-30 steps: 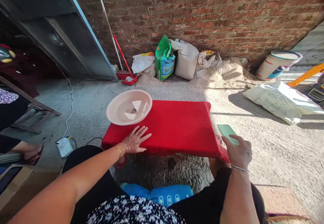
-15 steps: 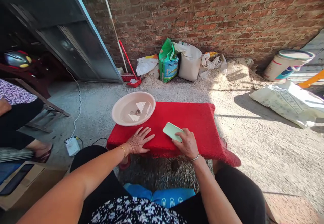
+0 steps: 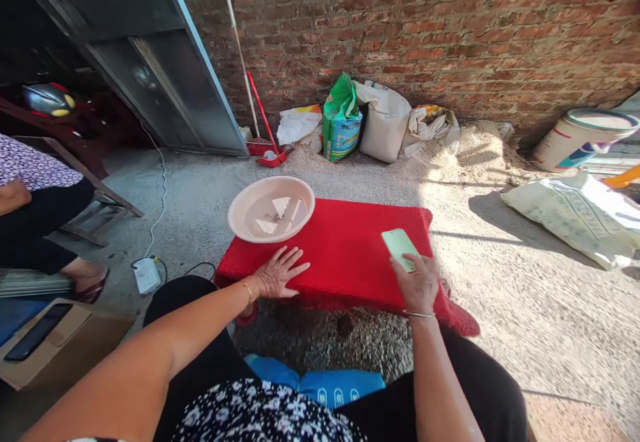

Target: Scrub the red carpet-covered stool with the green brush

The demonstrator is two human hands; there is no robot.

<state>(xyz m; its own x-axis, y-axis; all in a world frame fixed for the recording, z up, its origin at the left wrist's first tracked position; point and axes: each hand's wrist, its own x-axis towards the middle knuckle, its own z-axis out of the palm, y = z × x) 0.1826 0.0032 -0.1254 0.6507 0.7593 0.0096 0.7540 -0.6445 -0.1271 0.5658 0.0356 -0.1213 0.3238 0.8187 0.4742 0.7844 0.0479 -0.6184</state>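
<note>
Well to the left of the worktop, a seated person in a purple-patterned top has a bent arm resting across the body, and in front of that person, also left of the worktop, a cardboard box carries a dark, phone-shaped slab. Nearer the worktop's left side, a white power strip lies on the ground with its cables trailing. On the worktop's far left corner stands a pale pink basin holding what looks like clear water, bright reflections on its surface. The left hand rests on the worktop's near left edge, palm down on the red cloth that covers it, fingers spread wide and flat, gripping nothing; its fingertips lie just short of the basin. Beyond the worktop, against the brick wall, a green bag and a white sack stand side by side. Over the worktop's right part, the right hand is partly curled, thumb and fingers clasping the near end of a pale green flat object, whose free end points away; whether its underside meets the cloth cannot be told. Well right of the worktop, a printed sack lies on sunlit ground.
</note>
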